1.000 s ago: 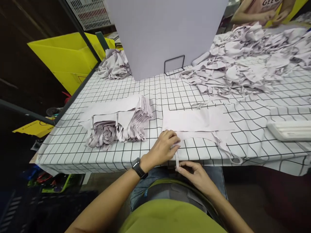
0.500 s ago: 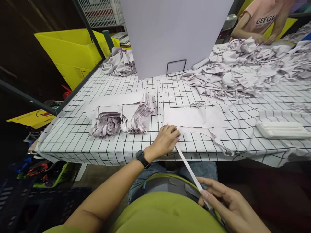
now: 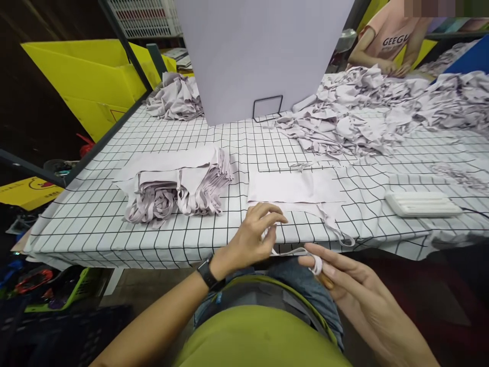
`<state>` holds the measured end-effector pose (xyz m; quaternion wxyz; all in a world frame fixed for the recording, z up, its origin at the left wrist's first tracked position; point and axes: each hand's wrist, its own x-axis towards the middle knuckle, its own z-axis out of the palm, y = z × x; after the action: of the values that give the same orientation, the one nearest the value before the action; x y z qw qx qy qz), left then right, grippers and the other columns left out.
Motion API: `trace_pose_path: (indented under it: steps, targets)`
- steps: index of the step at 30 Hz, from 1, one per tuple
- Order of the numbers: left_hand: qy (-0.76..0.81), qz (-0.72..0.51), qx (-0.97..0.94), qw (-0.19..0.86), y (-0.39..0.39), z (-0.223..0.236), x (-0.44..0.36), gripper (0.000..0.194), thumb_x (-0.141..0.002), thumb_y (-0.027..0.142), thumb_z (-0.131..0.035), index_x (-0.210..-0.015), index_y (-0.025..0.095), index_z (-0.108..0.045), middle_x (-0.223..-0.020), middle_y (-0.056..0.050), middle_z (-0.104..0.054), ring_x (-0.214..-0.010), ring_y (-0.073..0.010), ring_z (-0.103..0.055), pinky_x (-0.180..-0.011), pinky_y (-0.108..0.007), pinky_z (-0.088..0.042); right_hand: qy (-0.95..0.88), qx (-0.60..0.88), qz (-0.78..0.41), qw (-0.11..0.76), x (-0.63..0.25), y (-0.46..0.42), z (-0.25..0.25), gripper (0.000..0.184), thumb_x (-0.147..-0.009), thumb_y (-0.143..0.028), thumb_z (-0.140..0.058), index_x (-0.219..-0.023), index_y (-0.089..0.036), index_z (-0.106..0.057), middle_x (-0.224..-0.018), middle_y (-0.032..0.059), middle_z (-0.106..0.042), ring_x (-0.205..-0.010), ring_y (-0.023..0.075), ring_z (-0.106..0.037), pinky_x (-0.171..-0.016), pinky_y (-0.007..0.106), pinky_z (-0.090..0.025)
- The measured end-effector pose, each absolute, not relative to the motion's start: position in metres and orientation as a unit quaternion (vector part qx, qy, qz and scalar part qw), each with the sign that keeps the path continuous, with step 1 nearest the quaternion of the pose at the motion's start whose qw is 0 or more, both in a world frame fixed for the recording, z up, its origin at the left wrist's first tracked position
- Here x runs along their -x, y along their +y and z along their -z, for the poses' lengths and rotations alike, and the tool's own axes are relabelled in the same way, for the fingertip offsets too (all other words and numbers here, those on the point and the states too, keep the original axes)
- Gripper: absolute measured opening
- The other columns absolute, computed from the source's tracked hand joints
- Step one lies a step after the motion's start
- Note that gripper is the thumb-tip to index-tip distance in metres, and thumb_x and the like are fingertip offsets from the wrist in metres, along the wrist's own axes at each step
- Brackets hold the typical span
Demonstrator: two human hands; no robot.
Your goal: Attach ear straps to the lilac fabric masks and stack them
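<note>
A pale pink garment [image 3: 280, 187] lies flat at the table's front edge, its right strap hanging in a loop. My left hand [image 3: 260, 232] hovers over its lower left corner, fingers loosely bent and apart with nothing gripped between them. From beneath that hand a thin fabric strap [image 3: 290, 252] runs slackly to my right hand [image 3: 355, 285]. My right hand is in front of the table edge, the strap's end wound round a finger and held near the thumb. To the left sits a neat stack of the same garments [image 3: 171, 186], straps bundled at its front.
A large pale board [image 3: 263, 56] stands behind the garment on a wire foot. Loose garments [image 3: 355, 112] heap at the back right, near a co-worker [image 3: 382, 46]. A white corded device [image 3: 422, 204] lies right. Yellow boxes [image 3: 84, 81] stand left of the grid-patterned table [image 3: 225, 135].
My right hand first drew the strap taut down and right, then rose toward the table edge with it wound round a finger. My left fingers have lifted and parted.
</note>
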<state>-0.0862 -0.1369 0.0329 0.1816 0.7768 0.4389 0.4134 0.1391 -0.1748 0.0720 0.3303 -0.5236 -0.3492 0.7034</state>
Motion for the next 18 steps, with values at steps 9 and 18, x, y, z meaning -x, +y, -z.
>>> trace_pose_path:
  steps: [9, 18]
  targets:
    - [0.392, -0.383, -0.818, 0.177, -0.147, -0.053, 0.086, 0.014, -0.095, 0.013, -0.056, -0.1, 0.019, -0.068, -0.11, -0.008, -0.068, -0.108, -0.021, -0.059, -0.095, -0.039, -0.044, -0.356, 0.526, -0.697, 0.334, -0.115, -0.145, -0.057, 0.046, -0.064, -0.047, -0.093, -0.104, -0.026, -0.085, -0.068, -0.0004, -0.065, -0.07, 0.0144, -0.054, -0.081, 0.028, -0.051]
    - [0.445, -0.428, -0.742, 0.262, -0.138, -0.04, 0.075, 0.011, -0.089, 0.01, -0.066, -0.09, 0.019, -0.072, -0.093, -0.004, -0.067, -0.094, -0.0187, -0.059, -0.087, -0.037, -0.044, -0.47, 0.521, -0.658, 0.273, -0.114, -0.136, -0.047, 0.043, -0.083, -0.051, -0.078, -0.114, -0.022, -0.082, -0.07, 0.0028, -0.068, -0.075, 0.0205, -0.064, -0.081, 0.035, -0.054]
